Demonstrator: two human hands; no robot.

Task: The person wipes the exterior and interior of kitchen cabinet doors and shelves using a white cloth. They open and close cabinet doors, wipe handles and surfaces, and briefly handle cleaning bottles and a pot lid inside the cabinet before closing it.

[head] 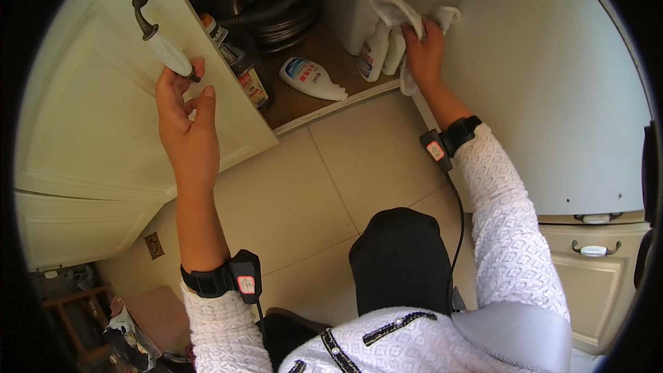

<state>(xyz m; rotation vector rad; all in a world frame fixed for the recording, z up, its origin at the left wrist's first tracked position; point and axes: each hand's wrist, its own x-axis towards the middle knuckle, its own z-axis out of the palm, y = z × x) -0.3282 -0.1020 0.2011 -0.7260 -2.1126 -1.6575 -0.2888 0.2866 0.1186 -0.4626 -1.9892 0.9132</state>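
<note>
My left hand (189, 109) is at the white and bronze handle (168, 54) of the cream cabinet door (88, 88). Its fingers hook behind the handle's lower end, while the thumb stands apart. My right hand (426, 54) grips a white cloth (396, 10) at the right side of the cabinet opening. Part of the cloth hangs below the hand over the cabinet's front edge. Just left of it, two white bottles stand close together, the nearer one a labelled spray bottle (373, 54). Another white bottle (313, 79) lies on its side on the cabinet floor (331, 57).
Behind the left door's edge stands a dark bottle with an orange cap (208, 22). A ribbed grey hose (279, 8) and stacked metal pans (282, 31) are further in. The right door (544, 88) is swung wide. A wooden rack (77, 316) stands at lower left.
</note>
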